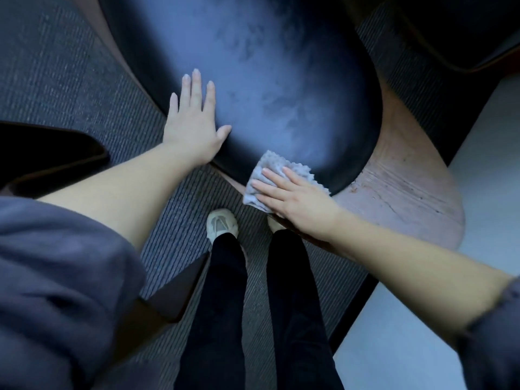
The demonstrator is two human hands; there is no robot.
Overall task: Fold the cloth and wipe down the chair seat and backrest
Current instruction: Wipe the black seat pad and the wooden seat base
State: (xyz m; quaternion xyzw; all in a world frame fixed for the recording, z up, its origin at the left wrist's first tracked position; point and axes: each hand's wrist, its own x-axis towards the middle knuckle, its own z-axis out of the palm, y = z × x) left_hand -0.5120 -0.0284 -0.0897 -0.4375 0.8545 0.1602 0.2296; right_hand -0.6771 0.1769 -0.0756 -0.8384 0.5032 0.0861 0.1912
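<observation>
Two bare hands were on a chair, seen from above by the person leaning over it. The left hand [194, 128] lay flat on the near left edge of the chair seat [267, 80], palm down, fingers straight and slightly spread, the thumb out to the side. The seat was dark, rounded and smooth, with cloudy, smeared patches across its middle.

The right hand [298, 201] pressed a folded cloth [270, 167] against the near edge of the seat, fingers straight and laid close together over it, not curled around it. The cloth was pale grey and nubbly, and its corners stuck out beyond the fingertips. It lay partly on the dark seat and partly over the seat's rim, just beside a curved wooden frame [408, 170] that wrapped round the seat's right side.

Both grey sleeves [56, 277] were pushed up, leaving the forearms bare. Below the hands stood legs in dark trousers [225, 305]; one pale shoe [221, 223] showed clearly, the other mostly hidden under the right wrist. The chair stood on ribbed grey carpet [56, 80], which met a pale smooth floor [492, 136] on the right.
</observation>
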